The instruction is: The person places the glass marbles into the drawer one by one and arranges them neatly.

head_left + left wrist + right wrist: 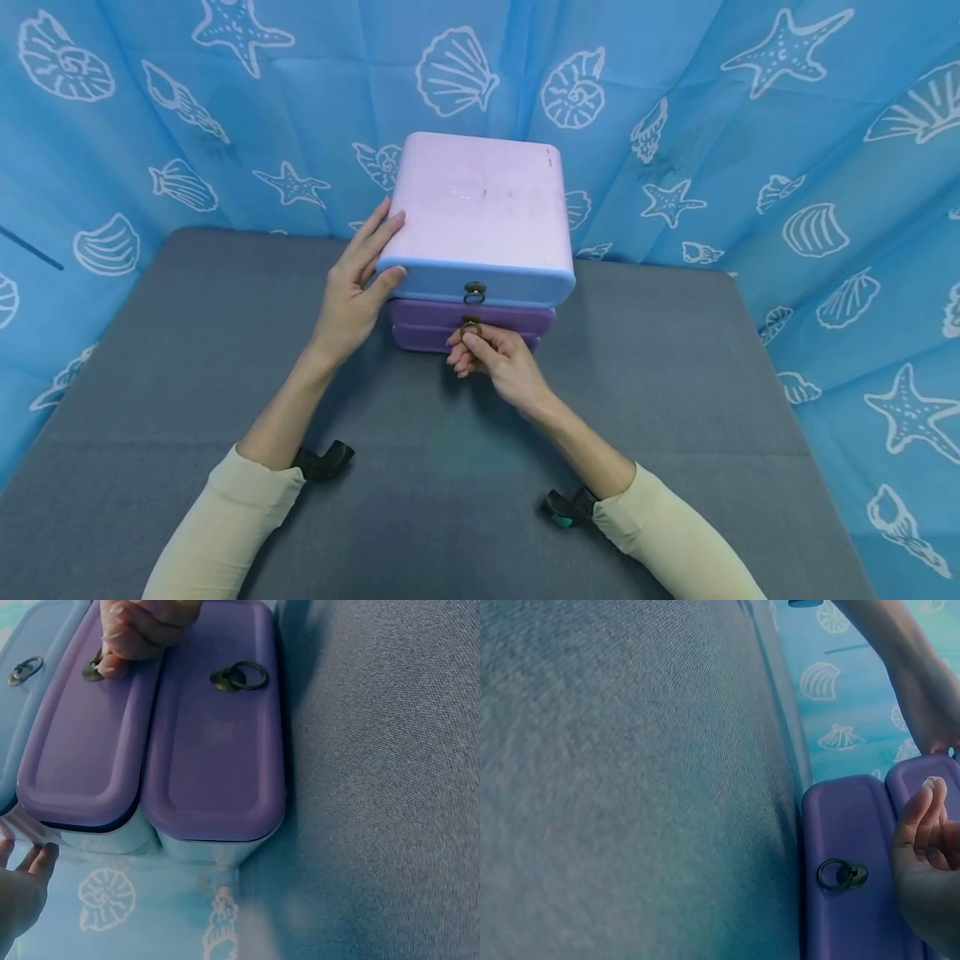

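Observation:
A small cabinet with a pink top (480, 200) stands at the back of the table. Its front has a blue top drawer (427, 282) and two purple drawers below, each with a ring pull. My right hand (506, 362) pinches the ring pull (471, 327) of the middle purple drawer (82, 750) between thumb and finger. Behind that drawer's front runs a dark seam. On the cabinet's left side rests my left hand (356, 279), fingers extended along the wall and thumb at the front edge. The bottom drawer (217, 750) has its ring pull (842, 874) untouched.
A grey cloth (637, 400) covers the table. Behind the cabinet hangs a blue curtain (315, 108) printed with white shells and starfish. Black straps with small devices (326, 461) sit on both forearms.

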The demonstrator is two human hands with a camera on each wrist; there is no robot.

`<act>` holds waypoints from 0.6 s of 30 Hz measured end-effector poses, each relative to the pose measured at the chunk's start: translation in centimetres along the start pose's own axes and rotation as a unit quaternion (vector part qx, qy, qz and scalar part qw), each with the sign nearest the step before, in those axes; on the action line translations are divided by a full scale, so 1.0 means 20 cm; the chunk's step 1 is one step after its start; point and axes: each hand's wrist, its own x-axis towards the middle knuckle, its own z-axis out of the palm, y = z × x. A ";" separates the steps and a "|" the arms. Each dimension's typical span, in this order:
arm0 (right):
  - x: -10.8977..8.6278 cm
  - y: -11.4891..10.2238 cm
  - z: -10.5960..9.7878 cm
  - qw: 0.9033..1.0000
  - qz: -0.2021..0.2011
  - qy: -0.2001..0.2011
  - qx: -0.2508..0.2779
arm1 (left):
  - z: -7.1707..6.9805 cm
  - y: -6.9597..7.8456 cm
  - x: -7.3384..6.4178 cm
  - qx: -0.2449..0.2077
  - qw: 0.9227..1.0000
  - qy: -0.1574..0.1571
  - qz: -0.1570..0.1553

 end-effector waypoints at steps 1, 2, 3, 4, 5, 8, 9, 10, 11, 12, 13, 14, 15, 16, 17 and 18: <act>0.00 0.00 0.00 1.000 0.003 0.000 0.000 | 0.00 0.00 0.00 0.000 1.000 -0.002 -0.002; 0.00 0.00 0.00 1.000 0.006 0.000 0.000 | 0.00 0.00 0.00 0.000 1.000 -0.005 -0.005; 0.00 0.00 -0.01 1.000 0.010 0.001 -0.001 | 0.00 0.00 0.00 0.001 1.000 -0.007 -0.007; 0.00 0.00 -0.01 1.000 0.015 0.001 -0.002 | 0.00 0.00 0.00 0.001 1.000 -0.009 -0.008; 0.00 -0.01 -0.01 1.000 0.020 0.003 -0.005 | 0.00 0.00 0.00 0.001 1.000 -0.011 -0.010; 0.01 0.00 -0.01 0.999 0.033 0.008 -0.011 | -0.01 0.00 0.00 0.006 1.000 -0.011 -0.011; 0.01 0.00 -0.01 0.999 0.036 0.009 -0.013 | -0.01 0.00 0.00 0.008 1.000 -0.011 -0.010; 0.01 0.00 -0.01 0.999 0.040 0.010 -0.015 | -0.01 0.00 0.00 0.011 1.000 -0.010 -0.009; 0.01 0.00 -0.01 0.999 0.044 0.012 -0.016 | -0.01 0.00 0.00 0.016 1.000 -0.010 -0.009; 0.01 0.00 -0.01 0.999 0.049 0.013 -0.016 | -0.01 0.00 0.00 0.021 1.000 -0.011 -0.008; 0.01 0.00 -0.01 0.998 0.052 0.014 -0.017 | -0.01 0.01 0.00 0.026 1.000 -0.011 -0.008; 0.01 0.00 -0.01 0.998 0.055 0.014 -0.019 | -0.01 0.01 0.00 0.031 0.999 -0.012 -0.010; 0.01 0.01 -0.02 0.998 0.058 0.015 -0.022 | -0.01 0.01 0.00 0.038 0.999 -0.013 -0.013; 0.00 0.01 -0.02 0.998 0.061 0.015 -0.024 | -0.01 0.01 0.00 0.045 0.999 -0.013 -0.017; 0.00 0.01 -0.02 0.998 0.062 0.015 -0.028 | -0.01 0.02 -0.01 0.053 0.998 -0.014 -0.023; 0.00 0.02 -0.03 0.997 0.062 0.016 -0.032 | -0.01 0.02 -0.01 0.059 0.998 -0.015 -0.030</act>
